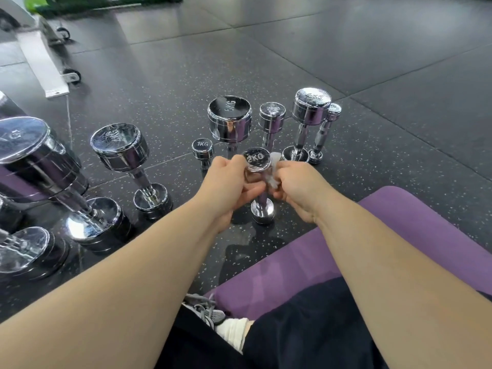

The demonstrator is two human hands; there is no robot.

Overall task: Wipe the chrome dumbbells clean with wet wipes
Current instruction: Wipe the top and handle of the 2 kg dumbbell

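Head view: 2KG dumbbell [262, 206] stands upright on the dark speckled floor [372, 62], in front of a row of upright dumbbells [230, 121]. Left hand [226, 182] grips it below the top head; right hand [295, 185] presses a white wet wipe [271, 179] against its side. Purple mat [346, 249] lower right.

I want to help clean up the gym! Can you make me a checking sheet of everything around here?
Surface: dark speckled rubber floor; purple mat near right.
Job's things: 2KG dumbbell stands on end on the floor; white wipe against its upper head; 1KG, 5KG, 4KG and bigger dumbbells stand around.
Clutter: nothing seen.
Hands: left hand grips the 2KG dumbbell; right hand holds the wipe.
Cables: thin pale line by the frame, cannot tell.
Surroundings: white wheeled frame, far left.
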